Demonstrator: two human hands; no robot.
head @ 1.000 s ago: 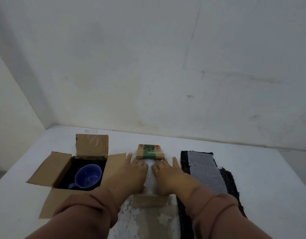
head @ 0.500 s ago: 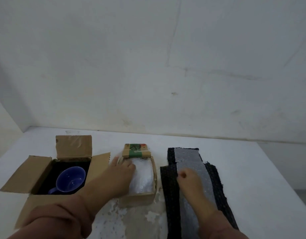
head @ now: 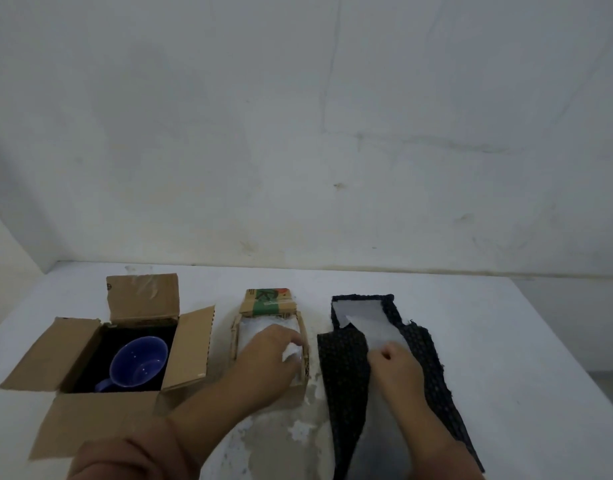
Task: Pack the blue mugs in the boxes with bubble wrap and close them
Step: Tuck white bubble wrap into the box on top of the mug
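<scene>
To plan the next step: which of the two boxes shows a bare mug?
The larger box on the left; its blue mug is uncovered, unlike the wrap-filled smaller box.

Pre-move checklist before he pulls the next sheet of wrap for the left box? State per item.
1. Small box filled with white wrap: ok.
2. Small box closed: not ok, far flap up.
3. Blue mug in large box: ok, uncovered.
4. Large box flaps clear of opening: ok.
5. Right hand on clear sheet over the dark mat: ok; grip cannot tell.
6. Left hand free: not ok, in the small box.
</scene>
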